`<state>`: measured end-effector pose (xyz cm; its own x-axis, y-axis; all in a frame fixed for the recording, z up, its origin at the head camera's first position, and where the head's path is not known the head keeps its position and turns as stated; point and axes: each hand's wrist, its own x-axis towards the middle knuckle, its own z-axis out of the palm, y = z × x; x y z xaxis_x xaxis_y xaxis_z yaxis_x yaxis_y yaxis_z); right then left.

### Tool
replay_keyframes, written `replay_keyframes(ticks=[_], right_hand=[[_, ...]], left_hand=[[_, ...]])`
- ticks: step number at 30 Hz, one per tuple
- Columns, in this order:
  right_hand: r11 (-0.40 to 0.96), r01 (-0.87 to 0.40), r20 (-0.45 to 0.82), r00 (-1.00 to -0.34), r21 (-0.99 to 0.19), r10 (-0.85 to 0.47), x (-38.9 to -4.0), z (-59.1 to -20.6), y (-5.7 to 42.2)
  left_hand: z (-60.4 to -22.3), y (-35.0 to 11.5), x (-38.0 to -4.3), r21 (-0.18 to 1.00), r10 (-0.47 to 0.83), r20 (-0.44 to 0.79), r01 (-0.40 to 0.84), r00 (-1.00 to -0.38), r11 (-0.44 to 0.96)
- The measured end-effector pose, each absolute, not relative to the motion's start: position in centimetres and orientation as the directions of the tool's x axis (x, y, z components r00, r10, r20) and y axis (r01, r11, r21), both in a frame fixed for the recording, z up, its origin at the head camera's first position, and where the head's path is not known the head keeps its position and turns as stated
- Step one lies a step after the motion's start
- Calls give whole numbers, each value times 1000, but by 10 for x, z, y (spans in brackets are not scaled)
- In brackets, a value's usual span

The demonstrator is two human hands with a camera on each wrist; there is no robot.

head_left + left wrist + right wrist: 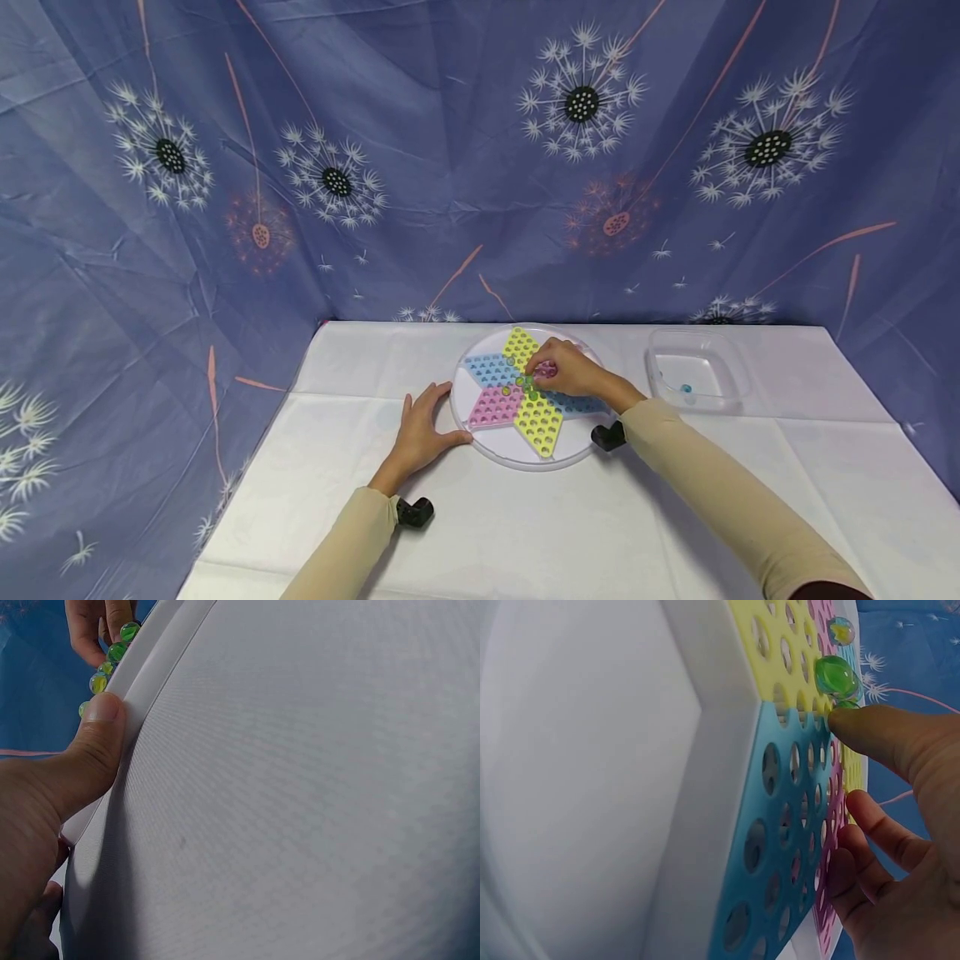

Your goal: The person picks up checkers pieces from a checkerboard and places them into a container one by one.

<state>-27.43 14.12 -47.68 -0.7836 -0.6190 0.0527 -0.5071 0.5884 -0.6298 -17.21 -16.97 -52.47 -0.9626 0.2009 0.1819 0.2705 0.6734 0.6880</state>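
Observation:
A round white Chinese checkers board (491, 450) lies on the table, with a star of yellow, blue and pink holed sections. Several green and yellow glass marbles (506, 391) sit around its middle. My right hand (567, 368) is over the centre, and its thumb and a finger pinch a green marble (847, 706), mostly hidden by the thumb. The other right fingers (885, 832) hang loosely bent beside the board. At the board's left edge, my left hand (417, 433) rests with fingers spread, its thumb (101, 735) touching the rim.
To the right of the board stands a clear plastic box (701, 367) with a blue marble (686, 389) inside. White cloth (525, 533) covers the table. A blue dandelion-print curtain (450, 167) hangs behind and at the left. Each wrist carries a black camera (416, 512).

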Motion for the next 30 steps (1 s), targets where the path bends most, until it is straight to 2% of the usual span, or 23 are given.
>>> replay_keyframes(ticks=[21,30], right_hand=[[626,-475,23,-807,-618,-590,-275,-479,140],[615,-530,42,-777,-584,-629,-274,-472,141]], left_hand=[[-525,-169,-173,681,197,177,264,-964,683],[-526,-170,-172,679,205,189,279,-960,679]])
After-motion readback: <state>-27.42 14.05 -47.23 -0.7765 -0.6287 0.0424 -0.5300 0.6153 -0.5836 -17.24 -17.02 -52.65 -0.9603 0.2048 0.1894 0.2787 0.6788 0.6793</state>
